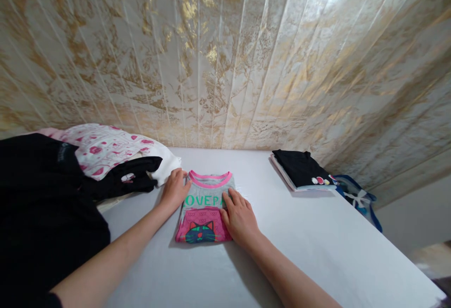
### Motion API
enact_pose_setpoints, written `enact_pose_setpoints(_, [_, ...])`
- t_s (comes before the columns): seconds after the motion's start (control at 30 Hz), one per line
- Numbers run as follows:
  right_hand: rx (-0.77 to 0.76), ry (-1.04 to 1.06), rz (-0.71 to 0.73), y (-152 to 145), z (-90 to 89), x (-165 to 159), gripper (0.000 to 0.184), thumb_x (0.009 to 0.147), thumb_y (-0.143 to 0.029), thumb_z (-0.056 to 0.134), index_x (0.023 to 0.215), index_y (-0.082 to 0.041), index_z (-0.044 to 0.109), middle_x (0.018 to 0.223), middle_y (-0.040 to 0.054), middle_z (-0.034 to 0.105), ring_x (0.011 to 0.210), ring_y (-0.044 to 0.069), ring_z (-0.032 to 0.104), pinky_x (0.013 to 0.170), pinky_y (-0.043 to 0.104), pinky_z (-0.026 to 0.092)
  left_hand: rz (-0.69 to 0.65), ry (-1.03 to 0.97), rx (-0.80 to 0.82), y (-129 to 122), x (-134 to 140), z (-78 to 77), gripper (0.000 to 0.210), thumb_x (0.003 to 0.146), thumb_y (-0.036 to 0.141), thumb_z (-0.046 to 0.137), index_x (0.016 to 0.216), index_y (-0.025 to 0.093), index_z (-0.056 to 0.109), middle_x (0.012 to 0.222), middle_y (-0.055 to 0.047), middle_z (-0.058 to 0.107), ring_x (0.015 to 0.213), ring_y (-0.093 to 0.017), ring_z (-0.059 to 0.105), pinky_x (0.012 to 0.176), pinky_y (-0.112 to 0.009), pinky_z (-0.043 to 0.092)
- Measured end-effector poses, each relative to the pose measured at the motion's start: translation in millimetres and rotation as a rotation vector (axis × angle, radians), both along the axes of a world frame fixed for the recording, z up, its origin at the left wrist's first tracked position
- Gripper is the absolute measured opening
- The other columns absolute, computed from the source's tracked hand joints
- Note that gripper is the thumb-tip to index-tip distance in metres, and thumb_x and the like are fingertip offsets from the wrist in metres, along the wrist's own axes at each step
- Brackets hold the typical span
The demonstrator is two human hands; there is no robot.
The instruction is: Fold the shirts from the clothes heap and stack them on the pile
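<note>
A folded grey and pink T-shirt (206, 223) lies flat on the white table, its pink-trimmed neckline at the far side. Green lettering and a dark cat's face show on its front. My left hand (174, 189) rests against the shirt's upper left edge, thumb at the cloth and fingers extended. On the right side of the shirt my right hand (241, 216) lies with its fingers spread over the cloth, covering the end of the lettering.
Loose clothes are heaped at the left: a large black garment (45, 204), a white and pink printed garment (105, 146) and a smaller black one (120, 176). A folded stack (299, 169) with a black top garment sits at the far right, near a blue-edged bag (361, 200).
</note>
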State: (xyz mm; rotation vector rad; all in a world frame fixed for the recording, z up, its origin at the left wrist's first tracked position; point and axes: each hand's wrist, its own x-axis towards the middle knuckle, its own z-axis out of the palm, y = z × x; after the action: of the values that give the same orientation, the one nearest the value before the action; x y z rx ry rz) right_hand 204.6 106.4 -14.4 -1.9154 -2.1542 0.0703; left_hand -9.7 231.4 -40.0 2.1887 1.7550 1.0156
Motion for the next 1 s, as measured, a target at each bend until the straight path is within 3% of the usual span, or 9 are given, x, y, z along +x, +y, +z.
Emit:
enact_pose_setpoints(0.17, [0.017,0.002,0.015,2,-0.7,1,0.048,0.092,-0.037,0.046,0.138,-0.020,0.048,0.147,0.0106,0.041,0.134,0.025,0.037,0.109,0.041,0.032,0.011,-0.106,0.074,-15,-5,-1.6,0.009,0.082,0.030,0.048,0.082,0.022,0.052,0.111,-0.010,0.055,0.112,-0.023,0.055,0.098,-0.037,0.046])
enact_pose_setpoints(0.43, [-0.010,0.006,0.008,1,3.7,0,0.048,0.092,-0.035,0.047,0.138,-0.020,0.047,0.147,0.0098,0.041,0.135,0.024,0.036,0.109,0.039,0.031,0.034,-0.037,0.028,-20,-1,-1.0,0.013,0.077,0.033,0.056,0.074,0.022,0.051,0.094,-0.008,0.058,0.102,-0.025,0.058,0.094,-0.038,0.046])
enact_pose_setpoints(0.6, [-0.005,0.010,0.009,1,4.0,1,0.049,0.092,-0.035,0.047,0.138,-0.020,0.047,0.147,0.0101,0.041,0.134,0.024,0.037,0.108,0.040,0.032,0.019,-0.070,0.018,-19,-2,-2.4,0.009,0.077,0.027,0.053,0.070,0.021,0.053,0.100,-0.008,0.056,0.103,-0.024,0.059,0.094,-0.035,0.045])
enact_pose_setpoints(0.73, [-0.002,0.010,0.011,2,3.0,2,0.049,0.091,-0.035,0.048,0.138,-0.020,0.048,0.146,0.0099,0.042,0.134,0.024,0.037,0.109,0.039,0.031,0.023,-0.088,0.011,-21,-3,-1.6,0.005,0.079,0.024,0.051,0.076,0.021,0.054,0.096,-0.006,0.055,0.090,-0.019,0.060,0.087,-0.032,0.048])
enact_pose_setpoints(1.0, [-0.006,0.010,0.006,1,5.6,1,0.048,0.091,-0.034,0.048,0.138,-0.021,0.048,0.146,0.0095,0.043,0.133,0.024,0.039,0.108,0.039,0.033,0.123,0.120,-0.016,-27,-1,6.5,0.013,0.080,0.032,0.056,0.076,0.020,0.057,0.085,-0.005,0.059,0.087,-0.022,0.056,0.085,-0.034,0.042])
